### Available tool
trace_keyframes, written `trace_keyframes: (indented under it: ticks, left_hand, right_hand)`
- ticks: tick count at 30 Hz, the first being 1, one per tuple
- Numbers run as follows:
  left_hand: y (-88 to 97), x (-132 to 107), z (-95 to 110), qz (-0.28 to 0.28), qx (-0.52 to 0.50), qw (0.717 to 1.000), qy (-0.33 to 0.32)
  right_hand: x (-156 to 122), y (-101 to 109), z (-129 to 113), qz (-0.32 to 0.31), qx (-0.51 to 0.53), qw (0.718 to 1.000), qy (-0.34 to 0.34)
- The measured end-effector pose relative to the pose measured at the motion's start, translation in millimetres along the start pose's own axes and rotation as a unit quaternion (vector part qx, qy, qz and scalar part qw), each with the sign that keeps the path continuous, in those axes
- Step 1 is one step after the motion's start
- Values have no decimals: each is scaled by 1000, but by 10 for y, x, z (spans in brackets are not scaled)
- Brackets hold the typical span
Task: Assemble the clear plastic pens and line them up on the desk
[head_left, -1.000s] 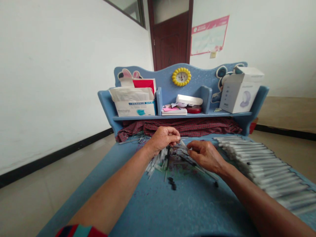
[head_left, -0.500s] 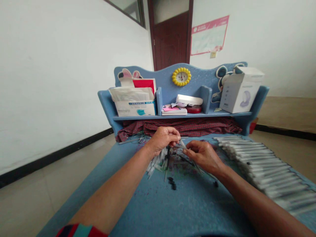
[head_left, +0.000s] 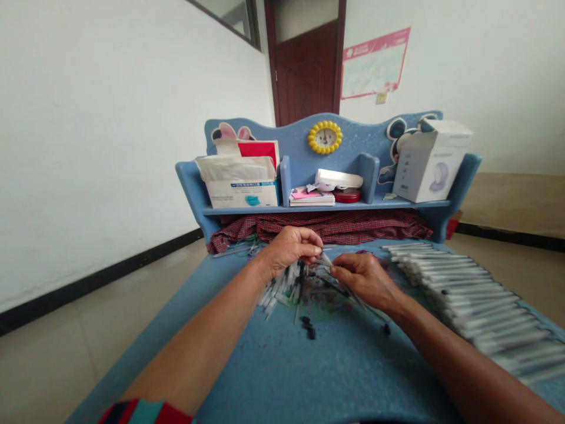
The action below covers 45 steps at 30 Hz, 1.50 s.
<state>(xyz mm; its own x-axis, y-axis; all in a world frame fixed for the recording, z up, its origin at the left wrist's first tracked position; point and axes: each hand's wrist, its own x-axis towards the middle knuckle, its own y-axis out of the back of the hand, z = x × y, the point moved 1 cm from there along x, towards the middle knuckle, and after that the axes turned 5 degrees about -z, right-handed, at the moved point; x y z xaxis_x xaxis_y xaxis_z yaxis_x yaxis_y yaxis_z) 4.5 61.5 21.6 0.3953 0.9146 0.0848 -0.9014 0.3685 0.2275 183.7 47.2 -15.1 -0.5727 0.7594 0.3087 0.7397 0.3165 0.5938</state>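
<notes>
My left hand (head_left: 295, 250) pinches one end of a thin, translucent pen barrel (head_left: 326, 259) above the desk. The fingers of my right hand (head_left: 364, 277) are closed on the other end of it, and a thin length shows below that hand. Beneath my left hand lies a loose heap of clear plastic pen parts (head_left: 280, 288), partly covered by the hand. Thin dark pieces lie between the two hands, too small to tell apart. Several small black pen caps (head_left: 308, 327) rest on the desk nearer to me, and another black piece (head_left: 387, 329) sits below my right wrist.
A large stack of pens (head_left: 472, 300) lies in rows along the blue desk's (head_left: 335, 371) right side. At the back, a checked cloth (head_left: 318, 227) is tucked under a shelf holding a mask box (head_left: 242, 191), papers and a white carton (head_left: 430, 162).
My right hand has shifted very slightly to the right along the pen barrel. My left hand keeps its pinch in nearly the same place.
</notes>
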Motion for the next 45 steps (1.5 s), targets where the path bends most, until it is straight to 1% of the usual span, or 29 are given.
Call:
trace_keyframes:
  ticks: [5,9,18,21,25,34,41,45]
  left_hand:
    - [11,-16,11,-12,6,1000,-4]
    - [9,-16,14,-12,10,1000,-9]
    - [-25,3,18,39,33,999,-1]
    - [-28,4,24,34,53,998,2]
    - [-16,-5,35,15,62,998,-2]
    - [4,-48,63,-10,21,1000,-8]
    - [-30,-17,43,11,61,998,-2]
    - [-33,-19,39,12,56,998,-4]
  right_hand:
    - [-4,18,-26,-24,21,999,-3]
    - [-11,25,-37,-28,28,999,-8]
    - [-11,20,-18,-19,38,999,-7]
    - [-9,15,-19,-15,48,999,-15]
    - [-11,12,-17,-26,68,997,-26]
    - [-24,27,-20,-53,138,988,-41]
    - [-16,15,-3,-41,127,991,-26]
    - [-18,18,-18,-43,121,992,-17]
